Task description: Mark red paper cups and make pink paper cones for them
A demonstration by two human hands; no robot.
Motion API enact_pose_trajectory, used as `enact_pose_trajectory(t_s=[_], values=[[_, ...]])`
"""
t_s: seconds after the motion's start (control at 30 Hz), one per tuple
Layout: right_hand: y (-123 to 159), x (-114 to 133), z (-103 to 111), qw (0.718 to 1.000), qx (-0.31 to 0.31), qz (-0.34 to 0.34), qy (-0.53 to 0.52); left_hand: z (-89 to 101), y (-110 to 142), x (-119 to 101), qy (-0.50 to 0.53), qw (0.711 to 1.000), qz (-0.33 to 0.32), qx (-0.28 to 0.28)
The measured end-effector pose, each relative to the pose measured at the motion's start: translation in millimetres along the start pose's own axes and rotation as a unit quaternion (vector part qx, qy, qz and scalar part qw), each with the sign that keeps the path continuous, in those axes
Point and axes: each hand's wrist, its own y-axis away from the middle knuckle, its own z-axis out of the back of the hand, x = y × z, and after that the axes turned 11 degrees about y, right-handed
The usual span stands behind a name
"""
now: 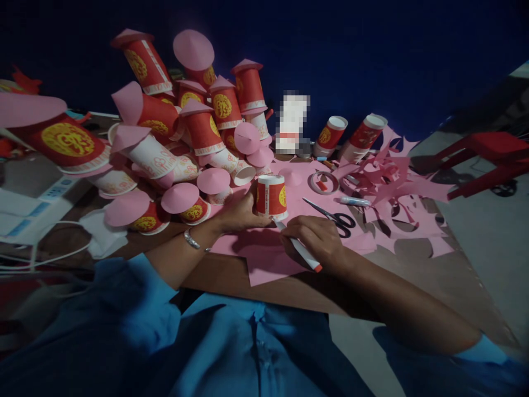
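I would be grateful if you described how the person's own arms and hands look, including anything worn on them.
The left hand and right hand wear no gloves. A narrow, silver-coloured bracelet circles the left wrist; the right wrist shows none. The bright blue fabric left sleeve and matching right sleeve leave both forearms uncovered.

Piled cups [202,129] block the left; the near-right table corner [463,289] is bare.

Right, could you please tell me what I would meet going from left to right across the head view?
Pink-topped cup, silver bracelet, red cup held in the left hand, black-handled scissors, red stool.
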Motion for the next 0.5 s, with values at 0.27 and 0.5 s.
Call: enact_pose_trajectory(t_s=[0.27, 0.5], values=[[3, -1, 1, 1.000, -0.019, -0.009, -0.014, 0.0, -2, 3, 0.061, 0.998, 0.012, 0.018], [5, -2, 1, 0.999, -0.043, -0.012, -0.012, 2.7, -5, 11, 0.126, 0.992, 0.009, 0.003]])
